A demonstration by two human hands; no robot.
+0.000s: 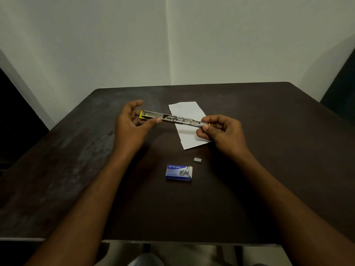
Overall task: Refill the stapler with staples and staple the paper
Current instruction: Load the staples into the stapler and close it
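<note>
The stapler [173, 118], metal with yellow ends, is swung fully open into one long strip above the table. My left hand [132, 124] grips its left yellow end between thumb and fingers. My right hand [221, 131] pinches its right end. Under the stapler's right half lies a white sheet of paper [189, 139], flat on the dark table [76, 160]. A small grey strip of staples [197, 160] lies loose on the table nearer to me. Beside it sits the blue staple box [178, 172], its right flap open.
The table's near edge [172, 240] runs across the bottom of the view. Pale walls meet in a corner behind the table. A dark chair back [342, 89] shows at the far right.
</note>
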